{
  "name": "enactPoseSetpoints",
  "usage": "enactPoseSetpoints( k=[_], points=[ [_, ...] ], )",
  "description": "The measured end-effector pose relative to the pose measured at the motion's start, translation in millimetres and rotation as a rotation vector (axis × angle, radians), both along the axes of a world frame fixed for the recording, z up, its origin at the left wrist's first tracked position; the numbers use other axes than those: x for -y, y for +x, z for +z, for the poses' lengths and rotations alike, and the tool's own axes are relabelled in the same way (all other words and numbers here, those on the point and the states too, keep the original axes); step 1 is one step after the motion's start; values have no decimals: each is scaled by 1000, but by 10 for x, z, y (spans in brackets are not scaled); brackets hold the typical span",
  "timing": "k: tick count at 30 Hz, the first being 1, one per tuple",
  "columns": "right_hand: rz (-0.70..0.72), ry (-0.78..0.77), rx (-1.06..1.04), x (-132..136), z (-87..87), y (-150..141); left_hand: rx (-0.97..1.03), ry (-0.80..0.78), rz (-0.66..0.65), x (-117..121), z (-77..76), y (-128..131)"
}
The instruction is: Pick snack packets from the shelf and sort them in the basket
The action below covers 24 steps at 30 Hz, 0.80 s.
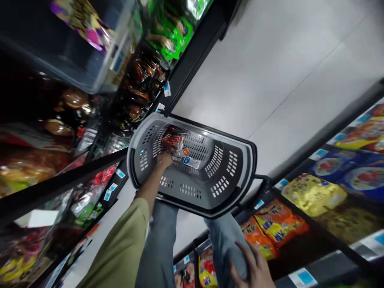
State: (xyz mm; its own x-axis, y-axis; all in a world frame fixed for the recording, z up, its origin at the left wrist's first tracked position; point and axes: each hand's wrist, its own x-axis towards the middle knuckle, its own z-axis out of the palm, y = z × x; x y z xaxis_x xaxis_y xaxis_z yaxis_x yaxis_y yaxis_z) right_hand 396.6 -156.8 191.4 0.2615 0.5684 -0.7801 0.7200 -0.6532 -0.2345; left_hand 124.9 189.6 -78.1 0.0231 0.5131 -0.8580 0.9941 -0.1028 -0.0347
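My left hand (165,159) reaches down into a grey plastic shopping basket (180,192). Its fingers are curled at the lower edge of a shiny red food packet (172,141) and seem to grip it; the fingertips are hidden. Beside the packet, inside the basket, are an orange label (185,152) and a blue-and-white label (191,161) on clear wrapping. Low in the picture, over my right knee, my right hand (255,266) holds nothing, with its fingers spread and slightly blurred.
Shelves with dark and green food packs (172,34) stand on the left, next to a clear plastic bin (99,80). On the right, shelves hold orange packets (279,222) and a yellow bag (313,194). Pale floor tiles (270,60) run between them.
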Motion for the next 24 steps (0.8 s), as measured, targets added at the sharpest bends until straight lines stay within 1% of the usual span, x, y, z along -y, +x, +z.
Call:
enactPoseSetpoints(
  k=[1, 2, 3, 4, 5, 6, 7, 9, 10, 12, 15, 17, 19, 21, 23, 24],
  points=[
    [-3, 24, 0, 36, -29, 37, -24, 15, 10, -40, -142, -5],
    [-8, 36, -4, 57, -45, 60, -44, 33, 23, -66, -247, -11],
    [-14, 39, -11, 62, -46, 70, -59, 54, 37, -78, -315, -17],
    [-19, 35, -17, 54, -37, 68, -67, 75, 51, -74, -348, -24],
    [-24, 23, -21, 35, -18, 55, -72, 95, 65, -54, -347, -30],
    [-26, 8, -23, 11, 7, 34, -78, 111, 80, -20, -315, -37],
    [-24, -9, -23, -13, 36, 7, -86, 124, 97, 25, -252, -45],
    [-14, -45, -27, -49, 98, -57, -113, 141, 137, 139, -42, -64],
    [-8, -58, -34, -58, 129, -92, -129, 147, 159, 202, 100, -74],
    [7, -70, -56, -58, 182, -173, -152, 166, 198, 331, 443, -88],
    [71, -61, -66, -52, 222, -349, -124, 210, 232, 541, 1039, -72],
    [158, -47, -58, -65, 215, -494, -44, 215, 258, 705, 1458, -29],
    [259, -39, -53, -97, 195, -615, -1, 223, 267, 890, 1898, 34],
    [332, -50, -44, -155, 198, -664, 31, 223, 292, 1088, 2378, 110],
    [340, -77, -71, -257, 280, -630, 44, 228, 338, 1288, 2908, 194],
    [323, -47, -109, -329, 366, -591, 45, 231, 365, 1385, 3190, 240]
  ],
)
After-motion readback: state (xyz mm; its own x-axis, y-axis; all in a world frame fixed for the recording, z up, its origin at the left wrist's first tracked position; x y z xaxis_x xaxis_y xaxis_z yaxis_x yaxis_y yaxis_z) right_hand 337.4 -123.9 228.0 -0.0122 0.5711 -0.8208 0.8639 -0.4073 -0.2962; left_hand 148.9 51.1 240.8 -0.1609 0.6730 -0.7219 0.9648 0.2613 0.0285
